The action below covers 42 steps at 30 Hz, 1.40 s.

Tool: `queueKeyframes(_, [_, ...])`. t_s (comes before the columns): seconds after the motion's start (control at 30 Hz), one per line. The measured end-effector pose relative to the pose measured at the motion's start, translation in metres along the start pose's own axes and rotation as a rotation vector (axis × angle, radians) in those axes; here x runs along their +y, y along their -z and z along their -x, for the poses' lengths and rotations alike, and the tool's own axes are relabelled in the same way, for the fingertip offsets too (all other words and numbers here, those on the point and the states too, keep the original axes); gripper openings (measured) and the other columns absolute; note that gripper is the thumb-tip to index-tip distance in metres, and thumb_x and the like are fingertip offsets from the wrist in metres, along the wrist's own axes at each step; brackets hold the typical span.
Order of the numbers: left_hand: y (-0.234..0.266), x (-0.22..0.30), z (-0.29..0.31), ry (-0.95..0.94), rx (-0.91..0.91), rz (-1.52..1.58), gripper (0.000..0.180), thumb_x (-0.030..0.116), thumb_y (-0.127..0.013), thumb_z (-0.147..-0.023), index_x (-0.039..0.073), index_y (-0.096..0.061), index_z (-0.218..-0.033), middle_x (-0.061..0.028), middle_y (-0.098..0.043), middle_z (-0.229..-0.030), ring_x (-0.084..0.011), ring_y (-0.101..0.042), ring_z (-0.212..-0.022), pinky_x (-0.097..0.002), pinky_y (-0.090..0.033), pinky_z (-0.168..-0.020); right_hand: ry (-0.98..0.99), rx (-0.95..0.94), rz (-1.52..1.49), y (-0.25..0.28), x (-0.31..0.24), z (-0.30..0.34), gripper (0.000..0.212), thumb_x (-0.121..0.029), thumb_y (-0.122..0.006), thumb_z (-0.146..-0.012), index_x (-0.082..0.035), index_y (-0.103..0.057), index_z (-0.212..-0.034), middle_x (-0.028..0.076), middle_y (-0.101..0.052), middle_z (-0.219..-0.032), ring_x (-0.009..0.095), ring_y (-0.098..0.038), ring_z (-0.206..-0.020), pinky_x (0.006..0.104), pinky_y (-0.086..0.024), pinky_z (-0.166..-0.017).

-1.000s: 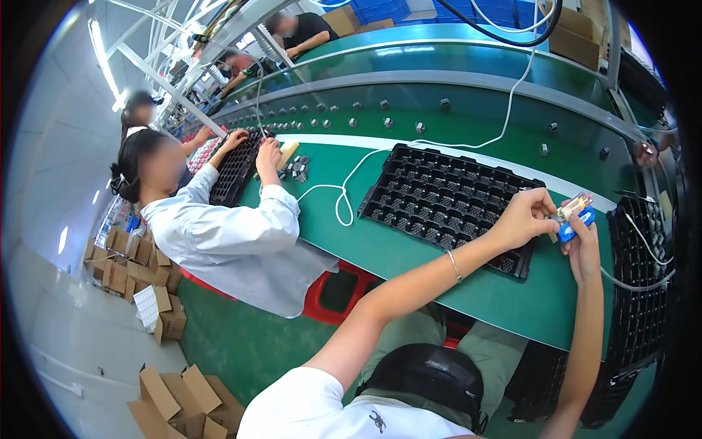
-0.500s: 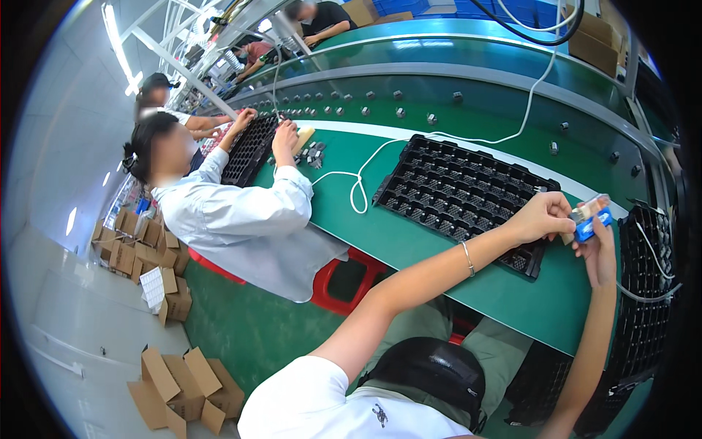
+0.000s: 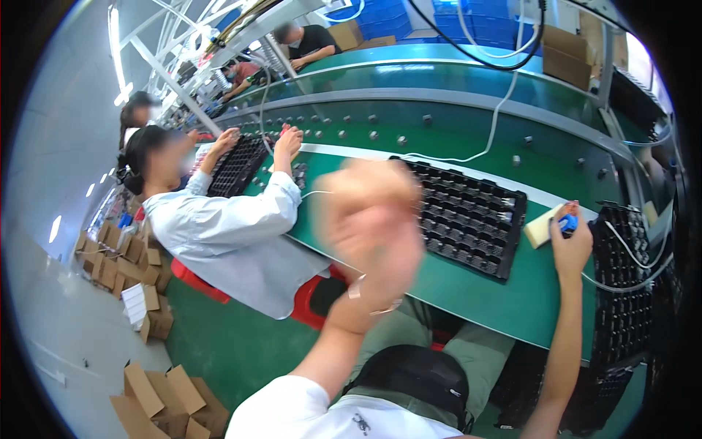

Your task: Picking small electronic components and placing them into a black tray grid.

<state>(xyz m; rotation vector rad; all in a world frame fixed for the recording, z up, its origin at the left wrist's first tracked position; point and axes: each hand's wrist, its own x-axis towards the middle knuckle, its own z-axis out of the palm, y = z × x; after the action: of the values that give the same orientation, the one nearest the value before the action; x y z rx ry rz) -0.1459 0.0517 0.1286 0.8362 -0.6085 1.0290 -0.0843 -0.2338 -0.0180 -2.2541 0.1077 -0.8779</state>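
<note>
My left hand (image 3: 373,208) is raised over the left end of the black compartment tray (image 3: 468,219), and motion smears its fingers. Whether it holds anything cannot be made out. At the right end of the green table, my right hand (image 3: 572,247) has its fingers closed round a small blue object (image 3: 567,222) with a reddish part at its top; its exact kind does not show. A pale yellow block (image 3: 540,228) lies right beside that hand. The tray's left side is hidden behind my left hand.
Small metallic parts (image 3: 401,140) sit spaced along the green belt (image 3: 453,121) beyond the tray. More black trays (image 3: 621,307) stand at the right, with a white cable across them. A co-worker in a pale shirt (image 3: 227,219) sits to my left at another tray (image 3: 238,167).
My left hand has left the right hand and swung left and up. My right hand has lowered toward the table with the blue object. The view has shifted, uncovering the yellow block.
</note>
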Motion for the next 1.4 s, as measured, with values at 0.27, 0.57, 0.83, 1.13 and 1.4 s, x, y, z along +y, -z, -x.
queueKeyframes(0.27, [-0.027,0.162,-0.059,-0.673,-0.448,-0.182,0.036,0.042,-0.057,-0.089,0.009,-0.050,-0.078,-0.0045,-0.045,-0.080,-0.0202,-0.040,-0.086,-0.0356,-0.032,-0.071,0.095,0.046,-0.130,-0.009,0.004,-0.001,0.043,-0.018,-0.073,-0.079,0.004,-0.062,-0.114,0.013,-0.066,-0.079,0.017,-0.063,-0.067,0.0306,-0.050,-0.065])
queueKeyframes(0.57, [-0.035,0.238,-0.053,-0.820,-0.509,-0.268,0.039,0.044,-0.059,-0.087,0.007,-0.051,-0.080,-0.0056,-0.045,-0.079,-0.0210,-0.041,-0.082,-0.0358,-0.033,-0.068,0.139,0.019,-0.118,0.001,-0.007,0.009,0.040,-0.025,-0.073,-0.077,0.002,-0.064,-0.104,0.018,-0.067,-0.079,0.030,-0.067,-0.071,0.0374,-0.050,-0.068])
queueKeyframes(0.83, [-0.033,0.276,-0.062,-0.939,-0.627,-0.337,0.042,0.046,-0.060,-0.086,0.006,-0.051,-0.082,-0.0066,-0.046,-0.077,-0.0216,-0.042,-0.080,-0.0359,-0.034,-0.066,0.117,-0.001,-0.157,-0.001,0.003,0.003,0.040,-0.027,-0.072,-0.075,0.002,-0.064,-0.102,0.021,-0.067,-0.083,0.037,-0.066,-0.077,0.0419,-0.051,-0.070])
queueKeyframes(1.13, [-0.056,0.293,-0.083,-1.120,-0.831,-0.427,0.045,0.048,-0.062,-0.085,0.004,-0.052,-0.084,-0.0077,-0.046,-0.076,-0.0224,-0.043,-0.076,-0.0361,-0.035,-0.063,0.192,0.078,-0.182,-0.005,0.006,0.003,0.040,-0.024,-0.073,-0.074,0.003,-0.063,-0.102,0.022,-0.067,-0.084,0.038,-0.066,-0.079,0.0413,-0.051,-0.072])
queueKeyframes(1.4, [-0.071,0.285,-0.092,-1.188,-0.911,-0.456,0.048,0.050,-0.063,-0.084,0.003,-0.053,-0.086,-0.0087,-0.046,-0.074,-0.0231,-0.044,-0.073,-0.0363,-0.036,-0.061,0.041,-0.037,-0.161,0.009,0.012,0.006,0.053,-0.019,-0.070,-0.077,0.008,-0.059,-0.121,0.020,-0.069,-0.108,0.029,-0.067,-0.102,0.0346,-0.050,-0.089])
